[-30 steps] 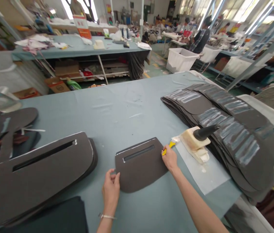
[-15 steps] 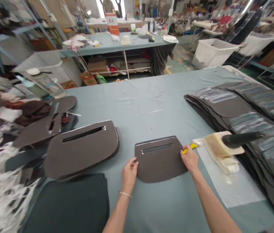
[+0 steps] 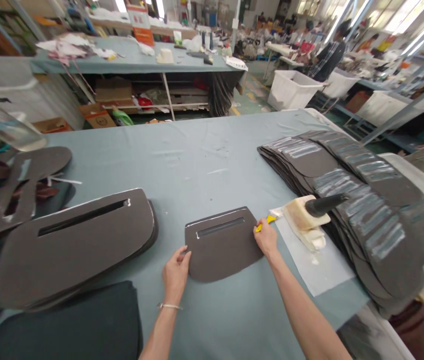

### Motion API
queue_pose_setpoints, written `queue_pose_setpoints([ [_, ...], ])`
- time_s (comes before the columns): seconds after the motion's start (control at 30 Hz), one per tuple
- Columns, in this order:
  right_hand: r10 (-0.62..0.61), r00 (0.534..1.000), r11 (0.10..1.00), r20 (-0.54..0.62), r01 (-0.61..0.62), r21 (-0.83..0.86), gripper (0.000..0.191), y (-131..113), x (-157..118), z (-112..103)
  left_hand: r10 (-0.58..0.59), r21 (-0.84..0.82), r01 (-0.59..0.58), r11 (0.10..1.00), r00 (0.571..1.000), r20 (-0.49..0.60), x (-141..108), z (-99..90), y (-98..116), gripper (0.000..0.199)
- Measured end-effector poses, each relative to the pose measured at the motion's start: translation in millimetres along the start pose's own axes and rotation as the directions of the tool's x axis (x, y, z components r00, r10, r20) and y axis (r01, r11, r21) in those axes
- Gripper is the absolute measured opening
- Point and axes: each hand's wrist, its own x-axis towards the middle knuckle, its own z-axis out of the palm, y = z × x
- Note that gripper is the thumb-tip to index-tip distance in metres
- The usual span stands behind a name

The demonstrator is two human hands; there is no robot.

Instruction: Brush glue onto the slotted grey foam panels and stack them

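A small dark grey panel with a long slot [image 3: 221, 250] lies flat on the table, white glue-like lines along its top edge and slot. My left hand [image 3: 176, 275] has thumb and fingers closed on its left edge. At the right edge my right hand [image 3: 266, 240] grips a yellow-handled brush [image 3: 271, 220], its pale tip pointing right, and its fingers also touch the panel. Just beyond the brush tip, a stained cream container with a black, spout-like part [image 3: 302, 210] lies on a whitish sheet [image 3: 313, 272].
Several larger slotted panels [image 3: 84, 255] are stacked at left, behind a dark fabric pile [image 3: 72, 325]. Overlapping panels with whitish streaks [image 3: 369, 215] cover the right side. Across the room stand another worktable [image 3: 121, 57], white bins [image 3: 292, 87] and a seated person [image 3: 328, 57].
My view has swung to the right, so the table and everything on it sit further left in the picture. Both hands keep their places at the panel's edges.
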Motion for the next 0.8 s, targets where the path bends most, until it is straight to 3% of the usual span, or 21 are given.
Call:
queue_pose_setpoints([
  [0.6,0.022,0.999,1.000,0.036,-0.021,-0.023,0.016,-1.7,2.5,-2.2,0.030,-0.022,-0.029,0.999,1.000,0.011,1.1,0.7,0.2,0.039],
  [0.8,0.003,0.999,0.999,0.043,-0.001,-0.048,0.023,-6.8,0.2,-2.5,0.049,0.046,-0.047,0.998,0.998,-0.032,-6.6,-2.7,15.1,0.030],
])
